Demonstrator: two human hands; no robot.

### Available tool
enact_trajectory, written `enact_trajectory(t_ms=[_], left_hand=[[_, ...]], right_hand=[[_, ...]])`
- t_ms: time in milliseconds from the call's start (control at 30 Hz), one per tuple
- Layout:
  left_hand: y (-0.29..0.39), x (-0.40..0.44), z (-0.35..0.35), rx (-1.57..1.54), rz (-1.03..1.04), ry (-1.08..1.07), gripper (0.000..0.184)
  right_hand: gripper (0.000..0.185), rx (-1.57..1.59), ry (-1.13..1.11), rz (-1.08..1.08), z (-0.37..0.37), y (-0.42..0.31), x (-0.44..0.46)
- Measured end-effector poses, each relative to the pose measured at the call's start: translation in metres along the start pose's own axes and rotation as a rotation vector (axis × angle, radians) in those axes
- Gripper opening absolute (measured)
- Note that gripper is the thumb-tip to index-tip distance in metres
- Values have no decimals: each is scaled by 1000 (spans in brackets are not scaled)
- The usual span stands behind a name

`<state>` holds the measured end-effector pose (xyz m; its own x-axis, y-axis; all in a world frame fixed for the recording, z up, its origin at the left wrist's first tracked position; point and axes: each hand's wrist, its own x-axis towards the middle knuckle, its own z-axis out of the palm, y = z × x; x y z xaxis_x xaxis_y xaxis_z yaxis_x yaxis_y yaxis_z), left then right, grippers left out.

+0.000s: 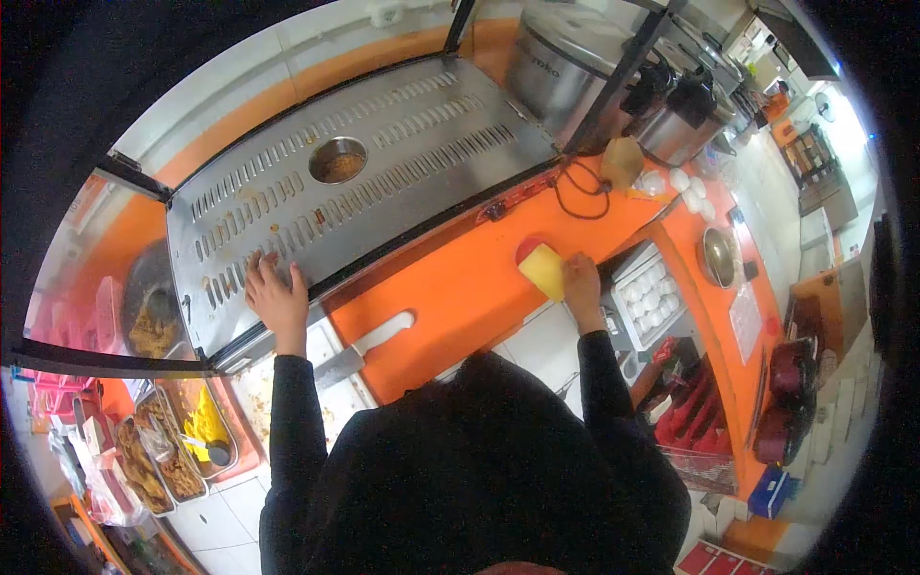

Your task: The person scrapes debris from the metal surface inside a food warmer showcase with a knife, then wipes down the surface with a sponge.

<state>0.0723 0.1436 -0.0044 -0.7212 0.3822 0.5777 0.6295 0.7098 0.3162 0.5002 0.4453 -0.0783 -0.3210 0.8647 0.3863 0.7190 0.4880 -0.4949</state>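
My left hand (276, 295) rests with its fingers spread on the front left part of a slotted metal tray (369, 216). A round metal cup (338, 161) with brown contents is set into the tray. In my right hand (581, 287) is a flat yellow sponge (543, 272), gripped at its right side over the orange counter (450, 297). Just behind the sponge a red round thing (530, 247) shows in part. Between my hands lies a cleaver (364, 350), its white handle on the counter and its blade over a white board (331, 340).
Black frame posts (613, 81) rise around the tray. Large metal cookers (565, 67) stand at the back right, with a cable (585, 206) before them. A tray of eggs (647, 299) sits at right. Food pans (153, 450) stand at lower left, beside a dark wok (149, 302).
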Motion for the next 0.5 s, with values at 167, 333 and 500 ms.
enact_trajectory(t_ms=[167,333,500], left_hand=[[-2,-1,3,-13,12,16,35],[-1,0,2,-6,-2,-20,36],[-2,0,3,-3,11,-7,35]], right_hand=[[23,-394,-26,-155,-19,-32,14],[40,-260,-190,-168,-12,-35,25],[59,-368,-481,-122,-17,-70,26]])
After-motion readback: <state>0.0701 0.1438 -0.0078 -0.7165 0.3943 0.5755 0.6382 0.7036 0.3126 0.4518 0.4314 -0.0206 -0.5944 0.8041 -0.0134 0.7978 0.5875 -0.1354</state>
